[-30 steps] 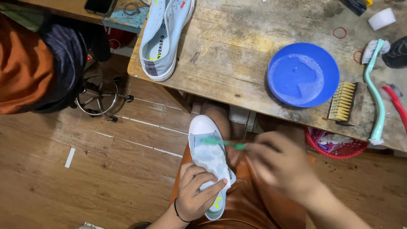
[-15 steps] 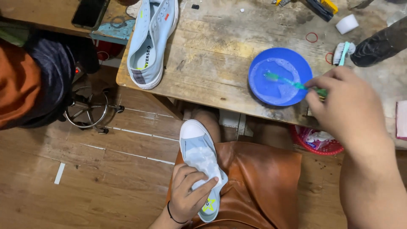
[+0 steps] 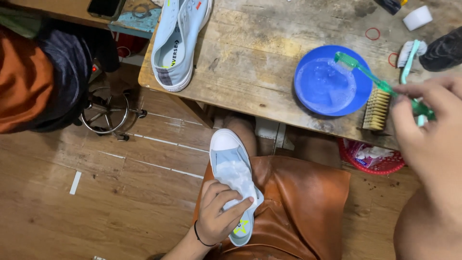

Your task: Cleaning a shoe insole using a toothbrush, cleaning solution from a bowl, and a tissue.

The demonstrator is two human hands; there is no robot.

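My left hand [image 3: 219, 212] grips a pale blue sneaker [image 3: 233, 171] that rests on a brown leather apron [image 3: 298, 207] over my lap, toe pointing away from me. The shoe's upper is covered in white foam. My right hand [image 3: 428, 125] holds a green toothbrush [image 3: 373, 79] by its handle, with the bristle head over the far rim of a blue bowl [image 3: 361, 94] of soapy water on the wooden table [image 3: 260, 53]. A second pale blue sneaker [image 3: 180, 41] lies on the table's left end.
A wooden scrub brush [image 3: 376, 110] lies beside the bowl, with another pale green brush [image 3: 409, 55], a dark shoe [image 3: 445, 50] and a white roll [image 3: 417, 18] behind. A red basket [image 3: 368, 159] sits under the table. A metal stool base [image 3: 106, 113] and another person's orange and dark clothing [image 3: 29, 82] are at left.
My right hand went from brushing the shoe on my lap up to the blue bowl with the toothbrush. The left hand kept its hold on the sneaker.
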